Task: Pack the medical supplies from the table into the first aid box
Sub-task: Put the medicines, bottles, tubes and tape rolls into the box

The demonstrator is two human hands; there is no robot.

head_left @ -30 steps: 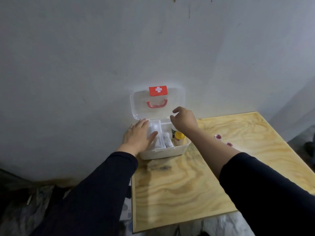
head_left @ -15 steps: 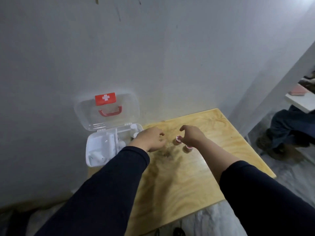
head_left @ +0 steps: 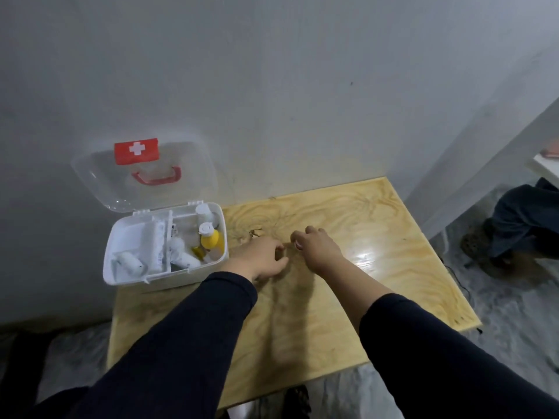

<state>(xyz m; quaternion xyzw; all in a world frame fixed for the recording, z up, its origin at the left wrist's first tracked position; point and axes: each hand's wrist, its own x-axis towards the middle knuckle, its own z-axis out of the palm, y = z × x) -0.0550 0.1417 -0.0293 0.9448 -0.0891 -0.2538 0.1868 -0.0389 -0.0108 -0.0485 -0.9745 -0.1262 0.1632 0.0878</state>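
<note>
While our left hand and right hand curl close together over the middle of the pale plywood tabletop, we judge we are gathering the last small supplies. Whether either hand holds anything, we cannot tell; a speck of pink shows at the right fingers. The white plastic first aid box stands open at the far left corner, so next comes a carry leftward into it.

Both arms wear dark, seemingly navy long sleeves.

White first aid box open, supplies inside.
</note>
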